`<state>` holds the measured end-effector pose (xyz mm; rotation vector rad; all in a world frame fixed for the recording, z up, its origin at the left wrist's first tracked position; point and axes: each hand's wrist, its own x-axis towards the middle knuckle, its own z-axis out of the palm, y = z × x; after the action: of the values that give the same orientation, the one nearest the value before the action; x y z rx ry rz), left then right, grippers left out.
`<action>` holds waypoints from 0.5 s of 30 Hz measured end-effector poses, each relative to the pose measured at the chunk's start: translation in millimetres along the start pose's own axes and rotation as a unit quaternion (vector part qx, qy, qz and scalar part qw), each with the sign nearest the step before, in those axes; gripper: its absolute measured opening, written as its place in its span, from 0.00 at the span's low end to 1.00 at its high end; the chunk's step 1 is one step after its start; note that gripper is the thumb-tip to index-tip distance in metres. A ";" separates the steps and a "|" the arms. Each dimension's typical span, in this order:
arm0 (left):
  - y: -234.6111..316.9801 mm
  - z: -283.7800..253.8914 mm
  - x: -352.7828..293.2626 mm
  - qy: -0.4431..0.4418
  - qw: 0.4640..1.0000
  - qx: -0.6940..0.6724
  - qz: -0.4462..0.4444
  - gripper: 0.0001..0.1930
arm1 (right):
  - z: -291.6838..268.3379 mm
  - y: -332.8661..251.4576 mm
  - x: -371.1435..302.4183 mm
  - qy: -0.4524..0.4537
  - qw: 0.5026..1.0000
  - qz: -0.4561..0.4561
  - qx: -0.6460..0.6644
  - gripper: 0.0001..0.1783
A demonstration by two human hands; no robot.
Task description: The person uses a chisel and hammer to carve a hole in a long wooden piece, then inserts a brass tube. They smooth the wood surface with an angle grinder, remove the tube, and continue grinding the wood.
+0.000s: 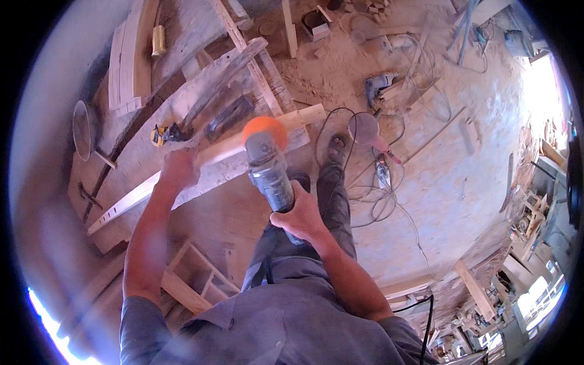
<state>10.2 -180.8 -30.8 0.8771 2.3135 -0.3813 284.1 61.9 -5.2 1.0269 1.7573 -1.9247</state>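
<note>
My right hand (299, 214) is wrapped around the grey body of an angle grinder (272, 182). The grinder's orange disc (263, 129) is over a long pale wooden beam (225, 150), and whether it touches the wood is hard to tell. My left hand (180, 168) is closed on the same beam, left of the disc, with its fingertips mostly hidden. The beam lies slantwise across a rough wooden bench (204, 96). Beyond my left hand, a yellow and black tool (160, 135) rests on the bench near a dark block (230, 117).
A blue-grey power drill (378, 86) lies on the dusty floor. Right of my foot are a round pinkish object (365, 129) and tangled cords (384, 204). Planks (131, 58) stand at the far left. A wooden frame (204, 277) sits by my left arm.
</note>
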 end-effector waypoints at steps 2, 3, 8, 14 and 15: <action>-0.4 -2.1 -1.6 0.011 1.000 -0.002 0.019 0.29 | 1.6 1.8 -1.5 0.002 1.000 0.007 -0.018 0.30; -0.8 -1.6 -3.5 0.029 0.999 -0.007 0.038 0.28 | -0.6 3.4 -1.7 0.013 1.000 0.009 -0.003 0.30; -7.6 5.4 -0.9 0.023 0.998 0.002 0.051 0.28 | -10.3 7.7 -2.3 0.035 0.999 0.018 -0.016 0.32; -11.9 3.7 0.9 0.029 0.997 -0.005 0.072 0.27 | -1.3 1.4 -5.5 0.006 1.000 0.011 -0.022 0.32; -15.2 6.4 3.1 0.031 0.997 0.001 0.074 0.27 | -11.8 -2.2 -5.2 0.008 1.000 0.014 -0.002 0.31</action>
<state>1.1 -193.5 -37.0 1.0678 2.2868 -0.2952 289.4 72.5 0.3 1.0622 1.7453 -1.9018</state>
